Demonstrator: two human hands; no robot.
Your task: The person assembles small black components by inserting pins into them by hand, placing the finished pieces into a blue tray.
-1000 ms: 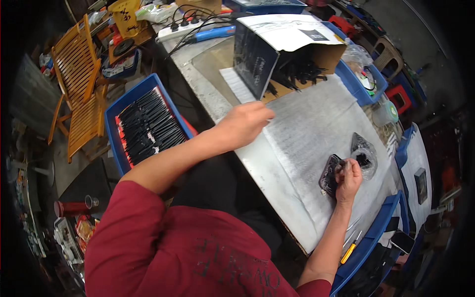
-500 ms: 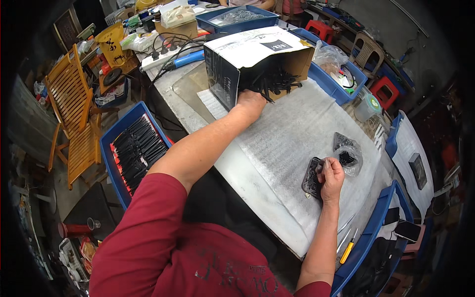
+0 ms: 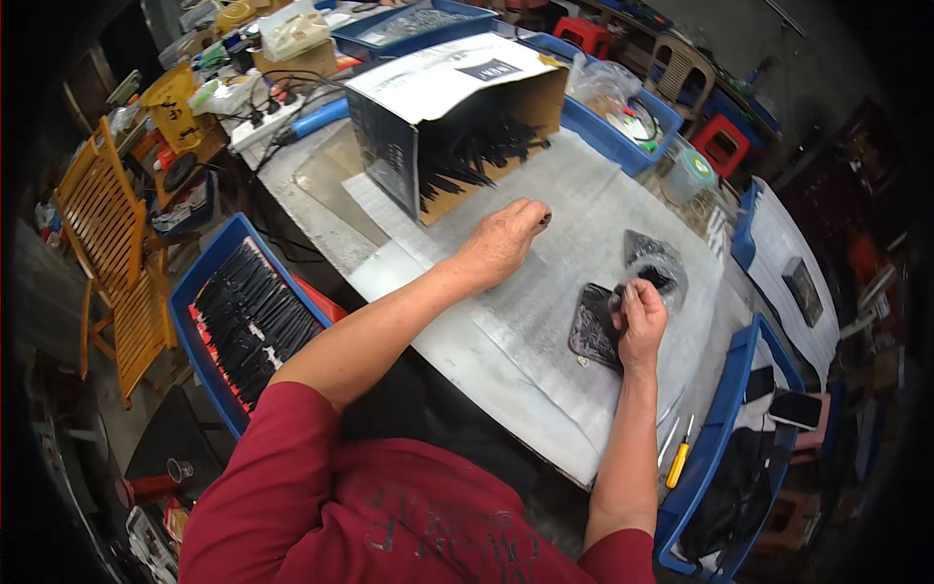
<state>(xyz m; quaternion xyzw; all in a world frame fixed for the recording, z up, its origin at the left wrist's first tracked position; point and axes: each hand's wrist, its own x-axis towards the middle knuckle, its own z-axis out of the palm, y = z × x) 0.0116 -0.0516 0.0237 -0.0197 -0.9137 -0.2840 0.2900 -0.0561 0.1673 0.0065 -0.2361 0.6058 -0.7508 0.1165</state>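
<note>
My left hand point(image 3: 506, 240) is above the sheet-covered table in front of an open cardboard box point(image 3: 392, 146). Its fingers are closed, and a small dark piece point(image 3: 545, 220) shows at the fingertips. Many slender black parts point(image 3: 477, 154) lie heaped inside that box, which rests on its side. Over a small black tray point(image 3: 591, 326) of tiny metal pieces, my right hand point(image 3: 640, 326) is closed in a pinch; what it holds is too small to make out. Just beyond it sits a clear plastic bag point(image 3: 671, 282) with black contents.
Left of the table, a blue crate point(image 3: 229, 229) holds rows of black parts. Another blue crate point(image 3: 681, 506) at the right has a yellow-handled screwdriver point(image 3: 679, 465) beside it. A blue bin point(image 3: 632, 161) and a lidded tub point(image 3: 687, 177) stand at the far right.
My left hand has come out of the box toward the right and nearer me, a dark piece at its fingertips. My right hand stays pinched over the tray. The whole view has shifted slightly.
</note>
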